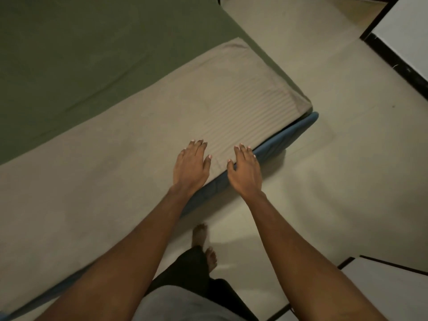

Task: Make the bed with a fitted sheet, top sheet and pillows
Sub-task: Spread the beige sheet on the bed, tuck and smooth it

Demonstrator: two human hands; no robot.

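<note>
A beige striped sheet [143,135] lies flat across the near part of the bed, reaching the bed's corner at the right. Beyond it a green sheet [92,47] covers the rest of the mattress. The blue mattress edge [287,137] shows under the beige sheet along the near side. My left hand [191,166] lies palm down on the beige sheet near its edge, fingers straight. My right hand [245,172] hovers at the same edge with fingers extended, its fingertips at the sheet's border. No pillows are in view.
Pale tiled floor [324,158] runs along the bed's right and near sides. My bare feet [203,244] stand close to the bed. A white panel with dark trim [403,42] is at the upper right, another white surface [382,288] at the lower right.
</note>
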